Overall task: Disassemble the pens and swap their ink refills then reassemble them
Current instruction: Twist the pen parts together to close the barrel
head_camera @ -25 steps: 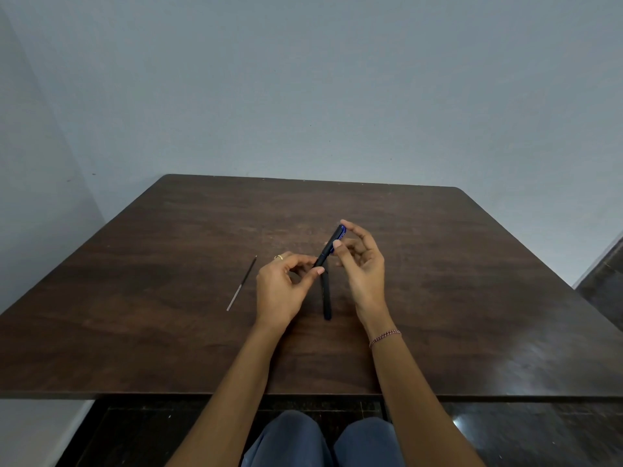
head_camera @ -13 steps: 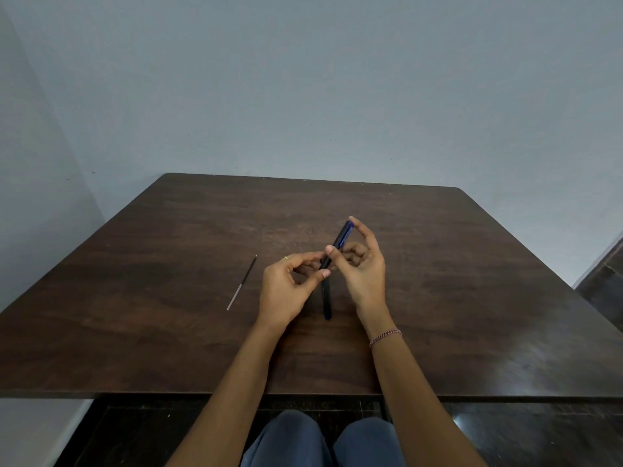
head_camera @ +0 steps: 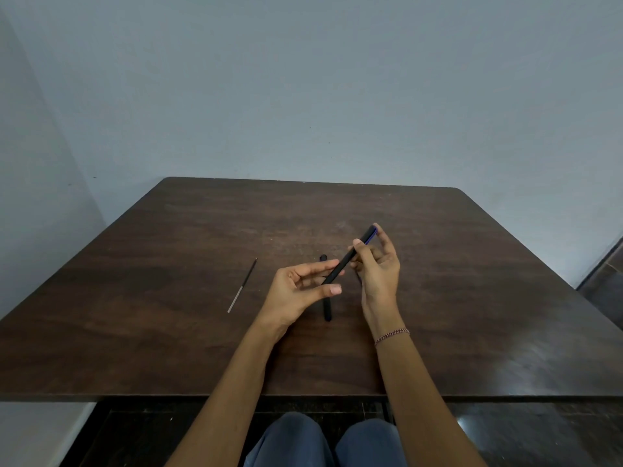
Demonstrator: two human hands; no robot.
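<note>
The black pen lying on the table [head_camera: 327, 306] is partly hidden. My left fingers and the pen I hold cross over its middle, so only its far tip and its near half show. It lies pointing near to far, between my two hands. My right palm faces away from me, so most of the grip is covered by the back of the hand. The held pen's far end is hard to make out beyond a strip of blue along it. My elbows and knees are cut off by the bottom edge.

My right hand [head_camera: 379, 271] grips the slim black pen with the blue end [head_camera: 347, 261]. The thumb is on its left side and the curled fingers behind it, with the forefinger reaching up to the blue tip. The pen is clear of the table and slants from near left up to far right.

My left hand [head_camera: 293, 291] is loosely open, with the forefinger and thumb stretched towards the right and a gap between them. The near end of the held pen lies in that gap. I cannot tell whether either finger touches it.

The thin ink refill [head_camera: 242, 284], dark at its far part and pale at its near part, lies alone on the dark brown wooden table [head_camera: 472, 298], well left of my left hand. A beaded bracelet [head_camera: 392, 335] circles my right wrist.
</note>
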